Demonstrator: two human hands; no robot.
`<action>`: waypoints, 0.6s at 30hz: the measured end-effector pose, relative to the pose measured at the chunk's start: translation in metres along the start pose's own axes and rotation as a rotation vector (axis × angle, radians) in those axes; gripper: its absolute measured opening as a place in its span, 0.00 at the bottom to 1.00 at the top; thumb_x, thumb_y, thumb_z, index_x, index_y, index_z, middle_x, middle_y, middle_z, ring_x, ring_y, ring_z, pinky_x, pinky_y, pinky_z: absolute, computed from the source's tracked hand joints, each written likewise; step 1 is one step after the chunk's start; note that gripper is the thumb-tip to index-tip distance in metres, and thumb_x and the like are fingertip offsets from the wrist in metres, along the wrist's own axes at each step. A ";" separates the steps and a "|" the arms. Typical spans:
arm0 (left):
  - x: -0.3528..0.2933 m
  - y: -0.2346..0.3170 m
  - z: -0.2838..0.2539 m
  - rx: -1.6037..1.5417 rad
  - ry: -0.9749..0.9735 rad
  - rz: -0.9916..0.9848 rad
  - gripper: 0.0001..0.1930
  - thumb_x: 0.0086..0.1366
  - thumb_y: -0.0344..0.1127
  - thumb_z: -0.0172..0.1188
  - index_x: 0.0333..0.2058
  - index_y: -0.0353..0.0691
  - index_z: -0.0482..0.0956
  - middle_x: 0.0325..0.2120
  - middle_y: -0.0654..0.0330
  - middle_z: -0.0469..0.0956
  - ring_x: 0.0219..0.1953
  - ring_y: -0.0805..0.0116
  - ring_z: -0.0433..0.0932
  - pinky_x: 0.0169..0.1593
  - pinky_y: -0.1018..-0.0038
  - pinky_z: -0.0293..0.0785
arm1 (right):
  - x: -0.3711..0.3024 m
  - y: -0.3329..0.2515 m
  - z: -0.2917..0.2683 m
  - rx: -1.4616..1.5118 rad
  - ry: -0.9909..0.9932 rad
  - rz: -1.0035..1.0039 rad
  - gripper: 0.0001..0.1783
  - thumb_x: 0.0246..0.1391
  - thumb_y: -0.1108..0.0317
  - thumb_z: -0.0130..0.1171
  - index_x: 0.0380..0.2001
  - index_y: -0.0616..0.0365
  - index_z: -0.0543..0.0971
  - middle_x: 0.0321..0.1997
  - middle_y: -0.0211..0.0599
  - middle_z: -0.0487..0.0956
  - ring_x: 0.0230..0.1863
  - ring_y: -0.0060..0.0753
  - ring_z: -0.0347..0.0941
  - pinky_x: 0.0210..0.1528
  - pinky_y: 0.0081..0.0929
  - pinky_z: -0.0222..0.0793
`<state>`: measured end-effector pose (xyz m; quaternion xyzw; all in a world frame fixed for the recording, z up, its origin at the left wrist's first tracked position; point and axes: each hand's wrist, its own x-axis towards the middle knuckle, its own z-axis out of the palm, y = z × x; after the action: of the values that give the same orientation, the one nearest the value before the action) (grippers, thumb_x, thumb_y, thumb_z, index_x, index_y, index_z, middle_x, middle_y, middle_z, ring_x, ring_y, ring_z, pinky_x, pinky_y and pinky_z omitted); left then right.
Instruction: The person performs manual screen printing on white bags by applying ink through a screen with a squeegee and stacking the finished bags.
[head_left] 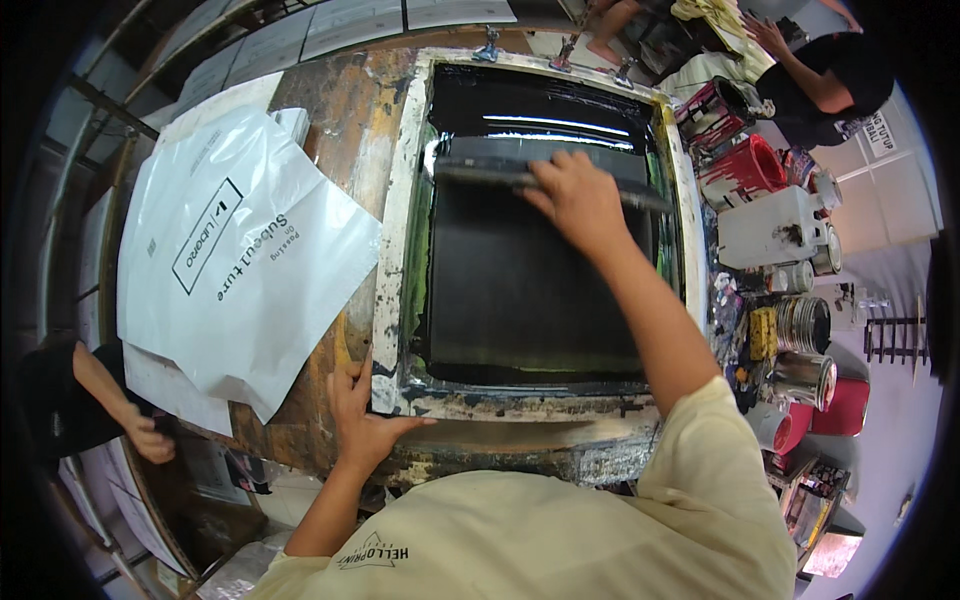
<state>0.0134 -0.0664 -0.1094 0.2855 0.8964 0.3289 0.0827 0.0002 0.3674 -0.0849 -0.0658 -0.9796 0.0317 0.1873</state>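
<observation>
A screen printing frame point(392, 230) with worn, pale, paint-stained sides lies on a stained wooden table in front of me. Across its dark mesh point(530, 290) reaches a long squeegee point(470, 172), which my right hand point(583, 205) grips near the middle. Glossy black ink point(530, 105) pools beyond the blade, toward the far end. My left hand point(362, 420) rests at the near left corner of the frame, its thumb stretched along the front side and its fingers apart. The blade's lower edge and whatever lies under the mesh are hidden.
White printed plastic bags point(245, 250) lie stacked left of the frame. Metal clamps point(487, 45) stand at its far side. Ink-smeared cans point(745, 165) and a white jug point(770, 228) line the right. One person point(830, 85) is at far right, another point(95, 400) at left.
</observation>
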 end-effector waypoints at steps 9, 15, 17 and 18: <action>-0.012 -0.001 0.009 -0.270 0.108 -0.046 0.65 0.29 0.54 0.92 0.69 0.34 0.76 0.52 0.53 0.78 0.55 0.52 0.76 0.62 0.57 0.71 | 0.102 0.079 -0.019 0.042 -0.225 -0.044 0.26 0.69 0.39 0.61 0.44 0.53 0.84 0.43 0.42 0.86 0.51 0.53 0.83 0.49 0.51 0.77; -0.020 -0.014 0.032 -0.456 0.218 -0.007 0.68 0.33 0.61 0.90 0.72 0.30 0.71 0.51 0.49 0.83 0.55 0.47 0.77 0.63 0.54 0.71 | 0.086 0.074 -0.002 -0.031 -0.074 -0.079 0.22 0.68 0.42 0.63 0.47 0.49 0.84 0.41 0.39 0.84 0.47 0.52 0.83 0.48 0.49 0.78; -0.020 -0.017 0.034 -0.495 0.185 -0.024 0.67 0.34 0.61 0.90 0.71 0.31 0.71 0.51 0.49 0.82 0.53 0.47 0.77 0.61 0.54 0.71 | 0.074 0.065 0.004 -0.048 -0.032 -0.045 0.22 0.67 0.42 0.63 0.45 0.50 0.84 0.41 0.38 0.84 0.47 0.52 0.83 0.47 0.50 0.79; -0.020 -0.017 0.033 -0.366 0.245 0.072 0.66 0.36 0.60 0.90 0.72 0.31 0.71 0.51 0.48 0.81 0.51 0.46 0.76 0.60 0.53 0.70 | 0.066 0.060 0.003 -0.056 -0.011 -0.028 0.22 0.67 0.42 0.63 0.44 0.50 0.84 0.41 0.38 0.84 0.47 0.51 0.83 0.47 0.50 0.79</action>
<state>0.0326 -0.0704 -0.1466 0.2557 0.8142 0.5211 0.0121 -0.0549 0.4357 -0.0691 -0.0574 -0.9819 0.0018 0.1804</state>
